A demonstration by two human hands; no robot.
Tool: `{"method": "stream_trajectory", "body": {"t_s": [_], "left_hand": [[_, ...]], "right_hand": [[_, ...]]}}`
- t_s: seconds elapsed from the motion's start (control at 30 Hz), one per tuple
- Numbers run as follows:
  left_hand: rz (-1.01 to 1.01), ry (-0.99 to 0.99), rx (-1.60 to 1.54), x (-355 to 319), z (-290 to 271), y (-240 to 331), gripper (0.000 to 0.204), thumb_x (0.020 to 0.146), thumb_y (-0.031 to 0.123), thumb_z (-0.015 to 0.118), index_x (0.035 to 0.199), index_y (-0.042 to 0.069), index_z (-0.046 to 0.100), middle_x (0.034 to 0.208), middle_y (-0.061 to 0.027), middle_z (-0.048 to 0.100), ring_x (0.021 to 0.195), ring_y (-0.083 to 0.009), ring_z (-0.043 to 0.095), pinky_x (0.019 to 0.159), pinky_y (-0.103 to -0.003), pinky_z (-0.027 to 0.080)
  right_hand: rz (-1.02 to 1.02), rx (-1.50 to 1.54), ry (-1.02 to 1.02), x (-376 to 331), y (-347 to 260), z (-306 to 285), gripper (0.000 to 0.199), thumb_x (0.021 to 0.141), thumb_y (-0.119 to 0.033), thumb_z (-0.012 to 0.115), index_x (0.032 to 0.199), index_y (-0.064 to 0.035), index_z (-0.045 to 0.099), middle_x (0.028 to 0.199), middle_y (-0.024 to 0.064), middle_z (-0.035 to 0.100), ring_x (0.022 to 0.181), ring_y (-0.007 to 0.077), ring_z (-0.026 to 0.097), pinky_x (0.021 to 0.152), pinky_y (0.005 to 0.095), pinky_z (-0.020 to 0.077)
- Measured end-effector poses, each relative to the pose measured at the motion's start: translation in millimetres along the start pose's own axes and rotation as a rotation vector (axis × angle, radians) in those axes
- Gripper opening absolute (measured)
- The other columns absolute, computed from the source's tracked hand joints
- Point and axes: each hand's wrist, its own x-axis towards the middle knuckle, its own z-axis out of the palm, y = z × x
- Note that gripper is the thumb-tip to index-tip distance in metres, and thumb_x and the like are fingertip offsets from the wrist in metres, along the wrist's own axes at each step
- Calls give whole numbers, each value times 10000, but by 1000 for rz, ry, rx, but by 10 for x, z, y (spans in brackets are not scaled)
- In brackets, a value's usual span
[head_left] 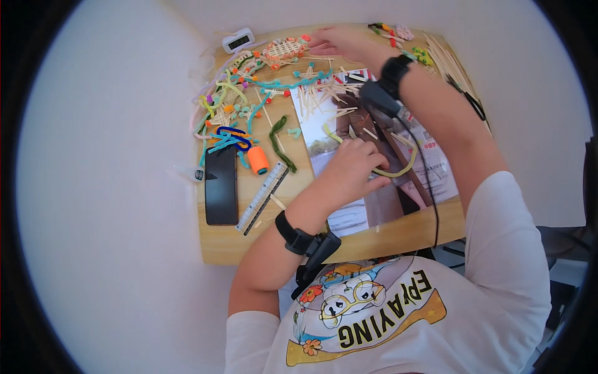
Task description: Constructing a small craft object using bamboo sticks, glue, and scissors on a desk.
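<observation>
My left hand (354, 163) rests over the printed sheet (324, 156). Its fingers curl closed on a yellow-green fuzzy strand (408, 165), which curves out to the right in a loose arc and pokes out beyond the fingers at the other end. Toward the far edge of the table stretches my right hand (333, 42), its fingertips close beside a woven oval piece (283, 51) in orange and cream. Whether those fingertips touch it, or hold anything, I cannot make out.
Short wooden sticks (317, 100) lie scattered on the sheet. Left of it are a dark green twisted strand (280, 140), an orange thread spool (257, 160), a ruler (261, 198) and a phone (221, 187). Scissors (467, 96) lie at the right edge; a small clock (238, 41) stands far left.
</observation>
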Motion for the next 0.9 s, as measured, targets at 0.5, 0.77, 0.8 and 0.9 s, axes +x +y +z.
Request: {"method": "stream_trajectory", "body": {"t_s": [0.5,0.77,0.8,0.9], "left_hand": [[-25,81,165,43,-187,124,105,758,107,674,860,83,686,818,-70,637,828,-272,582,785,-369,440],[-109,289,91,132,-363,275,118,795,114,660,904,85,693,719,-69,591,637,-236,564,555,-310,431],[-154,275,112,110,-402,300,109,808,127,655,900,85,693,709,-67,585,631,-232,557,556,-308,426],[-190,244,138,54,-531,317,116,839,167,645,897,77,689,694,-65,574,609,-224,542,545,-303,413]], "right_hand": [[-273,-429,-23,-2713,-100,-395,285,903,-171,585,1158,-46,603,1082,63,640,970,148,615,787,256,512],[-669,-954,156,-2677,261,-191,186,850,-120,609,1029,-112,660,988,68,649,924,265,592,852,368,455],[-670,-930,190,-2693,226,-198,169,840,-120,614,998,-117,677,942,64,661,868,257,605,765,352,469],[-679,-883,237,-2722,254,-259,162,841,-147,615,985,-117,685,908,63,667,832,248,617,723,341,484]]}}
